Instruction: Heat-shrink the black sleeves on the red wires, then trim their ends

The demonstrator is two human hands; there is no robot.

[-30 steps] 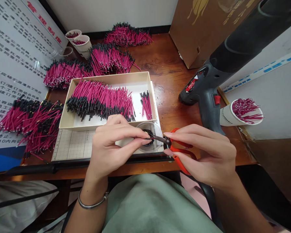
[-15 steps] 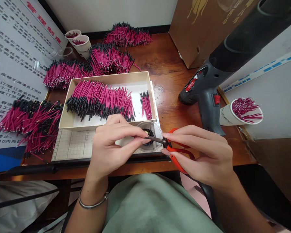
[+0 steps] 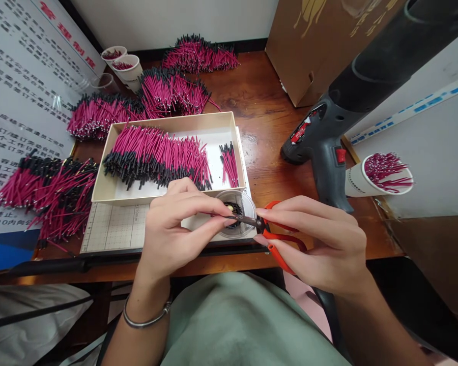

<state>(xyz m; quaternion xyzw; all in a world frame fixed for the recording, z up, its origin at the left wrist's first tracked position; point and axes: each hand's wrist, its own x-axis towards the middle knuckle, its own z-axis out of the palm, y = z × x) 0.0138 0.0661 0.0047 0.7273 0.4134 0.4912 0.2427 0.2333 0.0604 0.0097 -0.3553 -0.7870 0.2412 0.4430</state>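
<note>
Box (image 3: 213, 129): your pink wires (image 3: 160, 155).
Dish (image 3: 244, 203): black bits.
Right: heat gun (image 3: 328, 147).
Hands: left hand (image 3: 175, 229) pinches a sleeve (image 3: 246, 219); right hand (image 3: 320, 244) grips the scissors (image 3: 278, 244).

Wooden table (image 3: 259, 117) (brown) carries wire piles (image 3: 171, 91), box (image 3: 168, 122).

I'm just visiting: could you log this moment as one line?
left hand: pinches wire | right hand: holds orange scissors | below: clear cup
</note>
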